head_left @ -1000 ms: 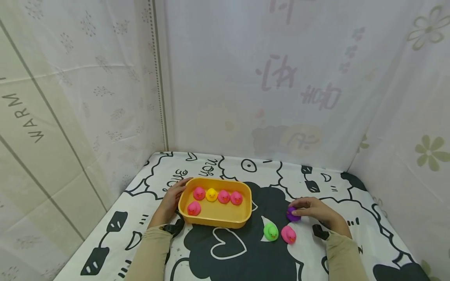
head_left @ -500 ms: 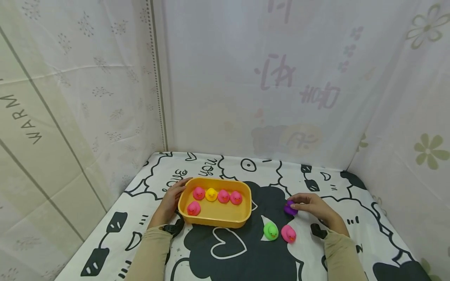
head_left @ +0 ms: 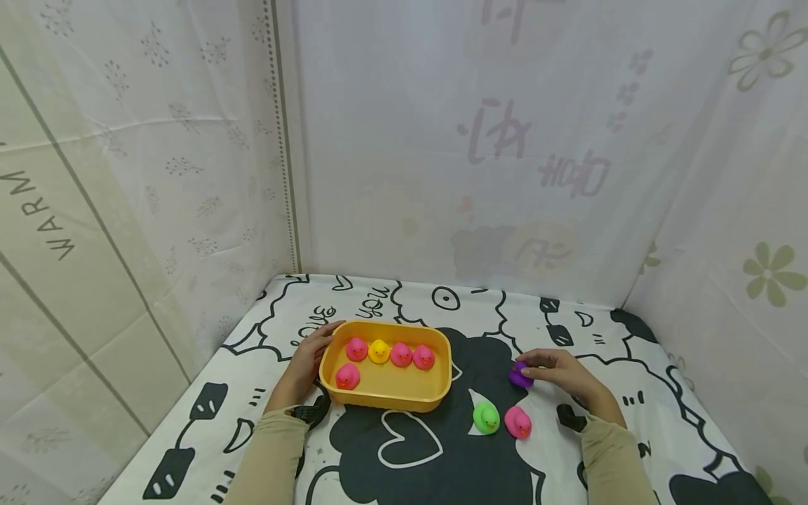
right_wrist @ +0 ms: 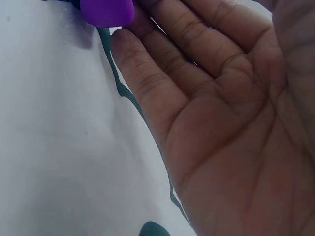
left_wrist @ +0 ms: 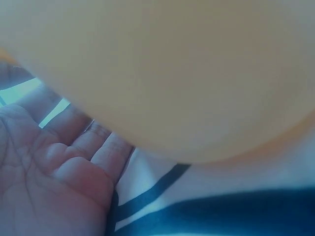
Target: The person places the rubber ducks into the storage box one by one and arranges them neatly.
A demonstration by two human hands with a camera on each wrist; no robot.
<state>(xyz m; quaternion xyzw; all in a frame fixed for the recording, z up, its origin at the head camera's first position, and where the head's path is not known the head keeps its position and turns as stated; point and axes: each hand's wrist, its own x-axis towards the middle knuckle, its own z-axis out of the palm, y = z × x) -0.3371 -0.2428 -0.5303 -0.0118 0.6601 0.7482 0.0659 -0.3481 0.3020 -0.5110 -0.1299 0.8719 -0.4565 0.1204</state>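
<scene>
My right hand (head_left: 564, 373) pinches a purple rubber duck (head_left: 520, 376) between thumb and fingertips, to the right of the tray. In the right wrist view, part of the purple duck (right_wrist: 107, 12) shows at the fingertips; the rest is cut off by the frame. A yellow plastic tray (head_left: 391, 402) stands left of centre, with my left hand (head_left: 306, 363) resting along its left side, fingers extended. Up close in the left wrist view, the tray wall (left_wrist: 177, 83) covers the finger ends. Nearer me lie a green duck (head_left: 486, 418) and a pink duck (head_left: 517, 423).
Inside the tray are several pink ducks, one of them (head_left: 348, 376) at its front left, and a yellow duck (head_left: 379, 351). A black-and-white patterned cloth (head_left: 467, 456) covers the table. Pale printed curtains (head_left: 404, 140) hang at the back and sides.
My right hand and the purple duck have shifted slightly left and away from me, mostly in the first half second. The left hand and the tray have stayed in place.
</scene>
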